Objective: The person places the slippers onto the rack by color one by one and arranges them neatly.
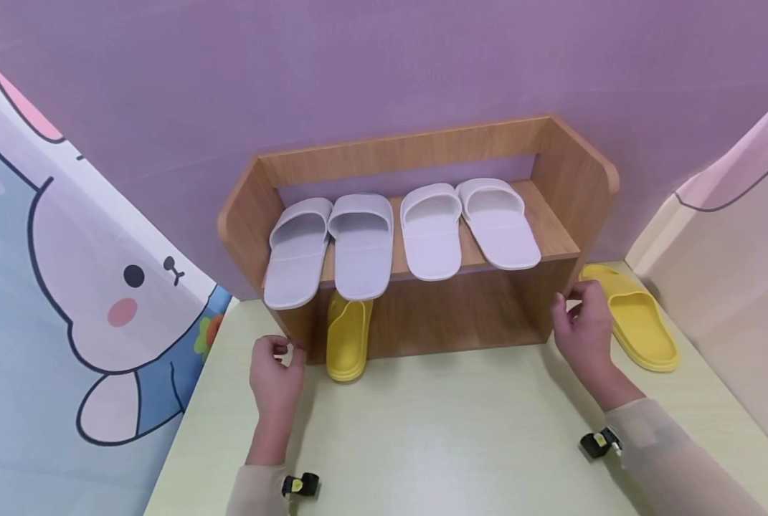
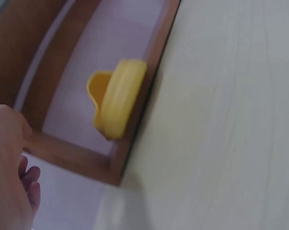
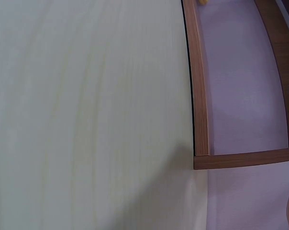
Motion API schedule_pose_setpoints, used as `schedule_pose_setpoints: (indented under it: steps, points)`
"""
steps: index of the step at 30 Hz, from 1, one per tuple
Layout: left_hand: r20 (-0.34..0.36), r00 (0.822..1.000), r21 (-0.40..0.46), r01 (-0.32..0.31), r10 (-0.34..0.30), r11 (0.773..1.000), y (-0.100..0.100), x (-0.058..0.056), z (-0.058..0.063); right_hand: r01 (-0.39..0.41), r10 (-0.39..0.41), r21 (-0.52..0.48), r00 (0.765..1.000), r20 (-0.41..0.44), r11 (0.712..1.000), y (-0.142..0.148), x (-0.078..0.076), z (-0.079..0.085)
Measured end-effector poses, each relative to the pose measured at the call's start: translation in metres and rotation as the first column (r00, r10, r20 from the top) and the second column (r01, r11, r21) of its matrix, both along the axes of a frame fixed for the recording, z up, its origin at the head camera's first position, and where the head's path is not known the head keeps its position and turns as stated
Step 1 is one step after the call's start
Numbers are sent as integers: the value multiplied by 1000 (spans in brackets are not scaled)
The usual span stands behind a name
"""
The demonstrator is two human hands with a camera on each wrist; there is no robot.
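A wooden shoe rack (image 1: 403,147) stands against the purple wall, two pale lavender slippers (image 1: 364,261) and two whiter slippers (image 1: 432,247) side by side on its upper shelf. On the lower level a yellow slipper (image 1: 347,342) lies near the left end, its toe past the front edge. My left hand (image 1: 277,373) pinches the front edge of the left side panel; the left wrist view shows curled fingers (image 2: 33,184) outside that panel. At the right side panel, my right hand (image 1: 584,326) grips the front edge with bent fingers; the right wrist view barely catches it.
Another yellow slipper (image 1: 645,330) lies on the pale tabletop (image 1: 422,437), right of the rack and beside my right hand. A cloth with a cartoon rabbit (image 1: 112,287) hangs at the left, and a pink and cream cloth (image 1: 738,272) at the right.
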State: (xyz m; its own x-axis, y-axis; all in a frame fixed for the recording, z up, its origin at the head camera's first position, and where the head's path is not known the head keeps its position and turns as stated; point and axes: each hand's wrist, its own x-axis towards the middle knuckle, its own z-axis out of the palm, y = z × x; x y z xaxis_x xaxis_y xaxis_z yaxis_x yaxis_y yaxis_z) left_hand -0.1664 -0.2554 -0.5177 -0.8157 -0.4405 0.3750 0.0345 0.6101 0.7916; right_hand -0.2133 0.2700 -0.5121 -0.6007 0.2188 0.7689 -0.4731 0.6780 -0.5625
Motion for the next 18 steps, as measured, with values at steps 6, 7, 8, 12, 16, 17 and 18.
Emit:
schedule_pose_setpoints:
  steps: [6, 7, 8, 12, 16, 17, 18]
  points:
    - [77, 991, 127, 103, -113, 987, -23, -14, -13, 1, -1, -1, 1000, -1, 1000, 1, -1, 0]
    - [74, 987, 141, 133, -145, 981, -26, -16, -15, 0, 0, 1, 1000, 4, 1000, 1, 0, 0]
    - [70, 981, 149, 167, -179, 975, -29, -17, -16, 0, 0, 1, 1000, 6, 1000, 1, 0, 0]
    - [53, 952, 203, 287, -303, 936, -36, -22, -21, 0, 0, -1, 1000, 4, 1000, 2, 0, 0]
    - [55, 936, 283, 319, -348, 904, -38, -23, -25, -2, 2, -2, 1000, -3, 1000, 2, 0, -1]
    - [56, 937, 293, 314, -344, 903, -38, -22, -26, -4, 4, -2, 1000, -2, 1000, 2, 0, 0]
    - [60, 938, 304, 308, -341, 902, -38, -22, -27, -5, 5, -3, 1000, -2, 1000, 2, 0, 0]
